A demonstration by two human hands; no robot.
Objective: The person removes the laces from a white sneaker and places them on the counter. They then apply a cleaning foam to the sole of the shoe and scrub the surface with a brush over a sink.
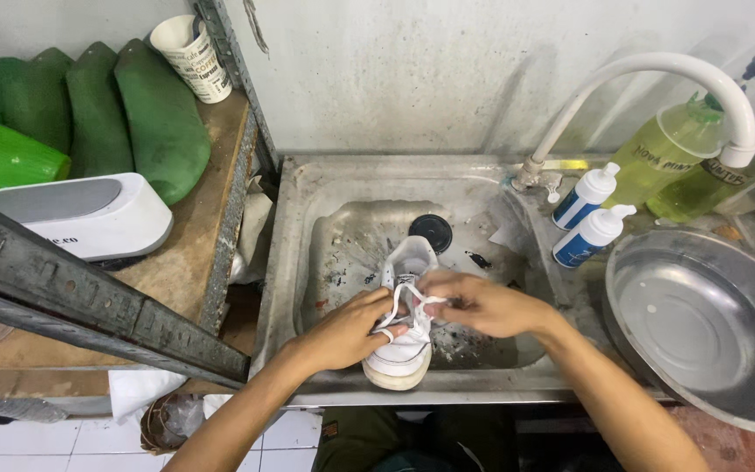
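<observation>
- Around the steel sink (294, 218), a white curved tap (657, 65) arches over its back right corner, and two small white bottles with blue labels (589, 214) stand just below the tap's base on the sink's right rim.
- Behind those, at the far right, two bottles of yellow-green liquid (670, 149) lean against the wall, and a wide steel bowl (709, 323) sits at the sink's right edge, near the right forearm.
- Left of the sink, a wooden shelf (181, 262) carries green shoe forms (155, 114), a white and grey box-shaped device (80, 214) and a printed paper cup (192, 57) tipped at its back corner.
- A dark metal bar (89, 310) cuts diagonally across the shelf's front, hiding part of it.
- Both arms reach in from the near edge and meet over the basin's front.
- The left hand (342, 332) lies against the left side of a white shoe (405, 315), its fingers curled, with a loop of white lace (404, 301) around one finger.
- The right hand (482, 306) comes from the right, its fingers pinched shut on the lace above the shoe's tongue.
- The shoe stands heel on the sink's front rim, toe pointing toward the black drain plug (431, 232).
- The basin floor is wet and smeared with dark specks; the bowl looks empty apart from a few droplets.
</observation>
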